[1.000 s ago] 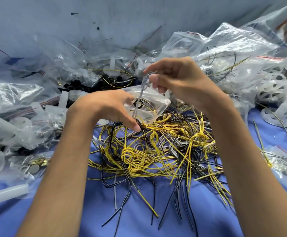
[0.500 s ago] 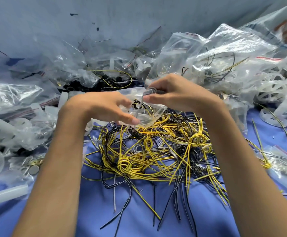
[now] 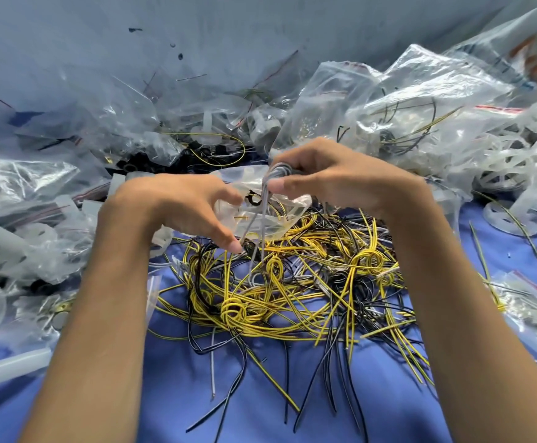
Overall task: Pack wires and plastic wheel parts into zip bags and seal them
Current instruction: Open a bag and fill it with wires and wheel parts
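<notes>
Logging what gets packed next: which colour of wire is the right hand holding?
The grey wires, pinched by the right hand and hanging at the zip bag; the yellow and black pile lies loose on the cloth.

Two hands point(image 3: 177, 209) point(image 3: 337, 183), one held bag point(image 3: 280, 219), one wire bundle point(image 3: 264, 199)

Pile point(image 3: 292, 292): mostly yellow wire with a thin dark stripe, plus plain black and a few grey-white strands.
Grey wires point(image 3: 262, 215): plain light grey.
Bag point(image 3: 289, 215): clear, with a black ring point(image 3: 254, 199) and yellow and black strands showing through.
Cloth point(image 3: 197, 394): solid blue.
Wheels point(image 3: 510, 174): translucent milky white.
Tube point(image 3: 8, 366): same milky white.
Bag heap point(image 3: 404, 100): clear and glossy, with one red zip strip point(image 3: 492, 107).
Wall point(image 3: 133, 43): pale grey-blue with a few dark specks.
</notes>
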